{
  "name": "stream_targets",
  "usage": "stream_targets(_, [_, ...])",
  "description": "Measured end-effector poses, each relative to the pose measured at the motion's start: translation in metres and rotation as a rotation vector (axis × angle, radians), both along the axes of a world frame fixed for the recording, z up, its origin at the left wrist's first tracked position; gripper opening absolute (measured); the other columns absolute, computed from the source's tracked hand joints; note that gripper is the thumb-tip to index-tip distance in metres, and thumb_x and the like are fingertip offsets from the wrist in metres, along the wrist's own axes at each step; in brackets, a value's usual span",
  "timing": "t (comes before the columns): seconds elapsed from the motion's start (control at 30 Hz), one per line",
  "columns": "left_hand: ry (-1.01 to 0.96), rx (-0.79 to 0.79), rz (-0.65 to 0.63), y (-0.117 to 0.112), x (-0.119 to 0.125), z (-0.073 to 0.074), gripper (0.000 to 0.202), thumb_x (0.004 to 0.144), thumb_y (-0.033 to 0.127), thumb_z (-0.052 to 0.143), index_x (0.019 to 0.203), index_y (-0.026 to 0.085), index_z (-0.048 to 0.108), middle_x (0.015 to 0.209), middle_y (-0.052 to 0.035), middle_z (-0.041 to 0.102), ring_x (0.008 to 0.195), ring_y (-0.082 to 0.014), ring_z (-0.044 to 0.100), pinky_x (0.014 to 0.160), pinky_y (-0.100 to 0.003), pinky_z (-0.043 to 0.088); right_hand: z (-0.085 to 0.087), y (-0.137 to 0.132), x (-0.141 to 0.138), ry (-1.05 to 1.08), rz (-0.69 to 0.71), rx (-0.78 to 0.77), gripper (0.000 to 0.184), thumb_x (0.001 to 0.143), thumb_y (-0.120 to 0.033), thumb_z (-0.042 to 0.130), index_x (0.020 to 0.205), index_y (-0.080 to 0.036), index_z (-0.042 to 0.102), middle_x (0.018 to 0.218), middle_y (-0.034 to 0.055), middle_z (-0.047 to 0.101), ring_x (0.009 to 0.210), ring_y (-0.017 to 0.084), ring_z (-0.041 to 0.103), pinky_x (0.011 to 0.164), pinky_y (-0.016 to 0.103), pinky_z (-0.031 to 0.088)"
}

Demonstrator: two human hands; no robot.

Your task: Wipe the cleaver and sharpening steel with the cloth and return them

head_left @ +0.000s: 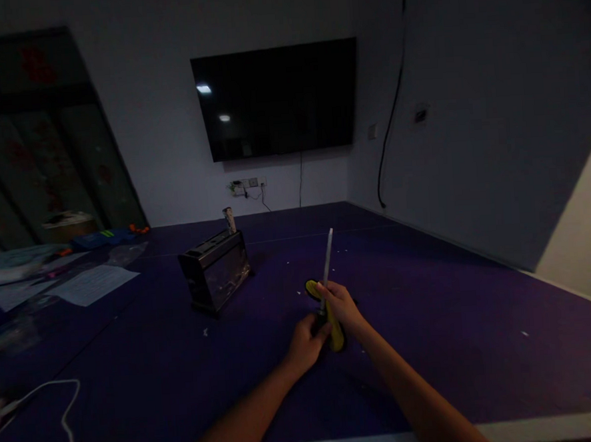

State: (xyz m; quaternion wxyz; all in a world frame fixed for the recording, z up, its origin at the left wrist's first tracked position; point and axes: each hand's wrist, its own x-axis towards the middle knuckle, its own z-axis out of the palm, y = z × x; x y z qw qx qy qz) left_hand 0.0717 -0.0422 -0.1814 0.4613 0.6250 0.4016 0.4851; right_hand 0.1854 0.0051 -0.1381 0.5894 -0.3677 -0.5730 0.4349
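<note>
My two hands meet low in the middle of the head view. The left hand (306, 344) is closed around the dark lower end of a slim tool with a pale metal shaft (328, 255), which looks like a screwdriver. That shaft points up and slightly right. Just above, the right hand (341, 301) is closed, its fingers pressed to the shaft. A yellow piece with black edges (337, 336) shows beside and beneath the fingers, one rounded end at upper left and another below. My fingers hide its middle, so I cannot tell how it joins the tool.
A dark, toaster-like box (226, 272) stands on the purple surface (433, 339), a patterned upright piece (230, 219) at its top. Left lie paper sheets (94, 284), plastic, cloth and a white cable (66, 415). Small white scraps dot the surface. A television (278, 102) hangs behind.
</note>
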Motion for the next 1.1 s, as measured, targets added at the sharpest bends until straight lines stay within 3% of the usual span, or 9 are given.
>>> stream_targets(0.17, [-0.088, -0.091, -0.011, -0.005, 0.0, 0.002, 0.046, 0.074, 0.061, 0.05, 0.086, 0.016, 0.049, 0.053, 0.0063, 0.048, 0.032, -0.0059, 0.039, 0.035, -0.019, 0.028, 0.001, 0.0, 0.003, 0.058, 0.073, -0.186, 0.043, 0.073, -0.057, 0.053, 0.073, -0.017, 0.064, 0.055, 0.0014, 0.059, 0.053, 0.015, 0.052, 0.052, 0.026, 0.041])
stream_targets(0.3, [-0.09, -0.1, 0.048, -0.004, -0.004, 0.005, 0.047, 0.072, 0.062, 0.051, 0.081, 0.016, 0.048, 0.044, 0.0093, 0.04, 0.029, -0.0051, 0.035, 0.033, -0.018, 0.024, 0.003, 0.004, 0.007, 0.151, 0.202, -0.23, 0.036, 0.072, -0.043, 0.044, 0.083, -0.017, 0.066, 0.076, 0.0065, 0.068, 0.07, 0.021, 0.061, 0.066, 0.031, 0.047])
stream_targets(0.5, [-0.114, -0.11, 0.113, 0.001, -0.009, 0.005, 0.049, 0.07, 0.064, 0.052, 0.082, 0.017, 0.047, 0.045, 0.0096, 0.041, 0.028, -0.005, 0.036, 0.032, -0.018, 0.026, -0.002, 0.007, 0.012, 0.158, 0.361, -0.206, 0.036, 0.061, -0.025, 0.06, 0.095, -0.017, 0.068, 0.093, 0.0066, 0.07, 0.085, 0.022, 0.063, 0.083, 0.034, 0.045])
stream_targets(0.7, [-0.087, -0.094, 0.101, 0.006, -0.013, 0.003, 0.049, 0.07, 0.063, 0.052, 0.082, 0.016, 0.049, 0.042, 0.0096, 0.04, 0.028, -0.0053, 0.034, 0.031, -0.018, 0.025, -0.005, 0.003, 0.015, 0.183, 0.43, -0.231, 0.04, 0.059, -0.029, 0.076, 0.096, -0.016, 0.068, 0.086, 0.005, 0.07, 0.074, 0.017, 0.063, 0.076, 0.03, 0.046])
stream_targets(0.87, [-0.045, -0.07, 0.066, 0.008, -0.015, 0.0, 0.043, 0.073, 0.058, 0.052, 0.08, 0.016, 0.049, 0.044, 0.0085, 0.041, 0.03, -0.0056, 0.034, 0.033, -0.018, 0.026, -0.007, 0.003, 0.016, 0.157, 0.494, -0.234, 0.034, 0.059, -0.031, 0.077, 0.088, -0.016, 0.068, 0.076, 0.0016, 0.067, 0.064, 0.012, 0.06, 0.065, 0.024, 0.045])
stream_targets(1.1, [0.089, 0.006, 0.076, 0.009, -0.019, -0.002, 0.028, 0.079, 0.045, 0.05, 0.077, 0.017, 0.051, 0.046, 0.0057, 0.044, 0.037, -0.0074, 0.038, 0.04, -0.019, 0.027, -0.016, 0.007, 0.015, 0.059, 0.469, -0.176, 0.036, 0.063, -0.041, 0.074, 0.086, -0.015, 0.065, 0.079, 0.0025, 0.065, 0.07, 0.014, 0.059, 0.067, 0.025, 0.045])
